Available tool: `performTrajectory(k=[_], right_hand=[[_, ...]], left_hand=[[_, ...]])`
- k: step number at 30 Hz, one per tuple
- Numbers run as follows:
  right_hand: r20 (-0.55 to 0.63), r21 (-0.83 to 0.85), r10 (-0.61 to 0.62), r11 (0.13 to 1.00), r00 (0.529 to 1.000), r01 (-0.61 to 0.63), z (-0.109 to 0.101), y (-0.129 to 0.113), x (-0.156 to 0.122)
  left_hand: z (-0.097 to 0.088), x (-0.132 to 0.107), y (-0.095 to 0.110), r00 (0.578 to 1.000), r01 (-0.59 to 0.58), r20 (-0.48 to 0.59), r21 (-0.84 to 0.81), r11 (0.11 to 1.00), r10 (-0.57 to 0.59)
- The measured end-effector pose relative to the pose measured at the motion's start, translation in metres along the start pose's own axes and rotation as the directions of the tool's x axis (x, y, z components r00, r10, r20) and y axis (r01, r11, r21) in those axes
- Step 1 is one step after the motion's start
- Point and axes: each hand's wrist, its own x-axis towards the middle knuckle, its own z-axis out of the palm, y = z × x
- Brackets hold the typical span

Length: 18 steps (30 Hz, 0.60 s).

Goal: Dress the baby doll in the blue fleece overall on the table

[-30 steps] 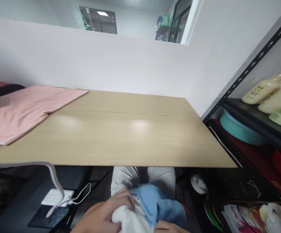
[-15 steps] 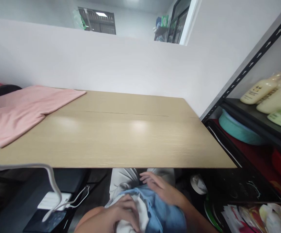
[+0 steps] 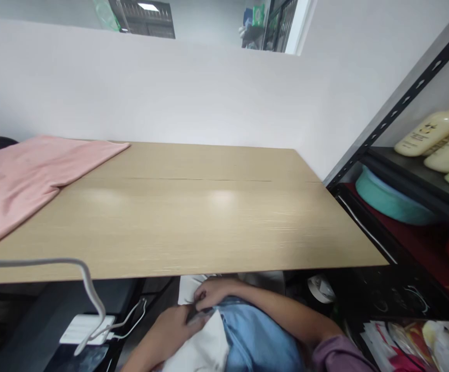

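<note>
In my lap, below the table's front edge, lies a bundle of blue denim cloth (image 3: pixel 255 330) with off-white cloth (image 3: pixel 201 345) beside it. My left hand (image 3: pixel 180 325) rests at the left side of the bundle, its thumb and fingers curled in over the edge of the off-white cloth. Just above and to the right, my right hand (image 3: pixel 214 290) is closed at the top edge of the denim, knuckles up. What lies between its fingers is hidden. The two hands are close together.
A wooden table (image 3: pixel 208 222) spans the front, with a pink cloth (image 3: pixel 26 181) on its left. A white cable (image 3: pixel 88 284) runs to a white box (image 3: pixel 87 329) at lower left. To the right, shelving holds bottles (image 3: pixel 429 132) and a teal basin (image 3: pixel 395 199).
My right hand has moved left and its spread fingers have curled closed. My left hand has shifted up and left, closer to the right. The cloth has shifted, and the view has moved slightly.
</note>
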Motion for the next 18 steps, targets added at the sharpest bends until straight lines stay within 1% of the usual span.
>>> performTrajectory(k=[3,5,7,9,13,16,18], right_hand=[[-0.021,0.079,-0.013,0.997,1.000,0.015,0.007,0.005,0.019],[-0.034,0.115,-0.031,0.993,0.999,0.035,0.013,0.010,0.026],[-0.074,0.138,-0.028,0.990,0.997,0.038,0.018,0.016,0.030],[-0.126,0.158,0.001,0.987,0.992,0.019,0.023,0.022,0.031],[-0.173,0.213,0.082,0.976,0.982,-0.044,0.025,0.034,0.033],[-0.227,0.251,0.153,0.963,0.962,-0.093,0.019,0.048,0.024],[-0.302,0.271,0.191,0.957,0.934,-0.108,0.014,0.060,0.009]], left_hand=[[-0.001,-0.008,0.024,0.998,0.060,-0.040,0.063,0.996,-0.057],[-0.004,-0.016,0.032,0.994,0.090,-0.067,0.090,0.992,-0.084],[-0.005,-0.021,0.033,0.995,0.091,-0.058,0.101,0.991,-0.086],[-0.004,-0.024,0.032,0.996,0.085,-0.040,0.103,0.991,-0.081],[-0.003,-0.031,0.033,0.999,0.022,-0.039,0.054,0.998,-0.020],[-0.007,-0.038,0.035,0.999,-0.004,-0.039,0.007,1.000,0.004],[-0.011,-0.043,0.033,0.999,-0.012,-0.048,-0.020,1.000,0.011]])
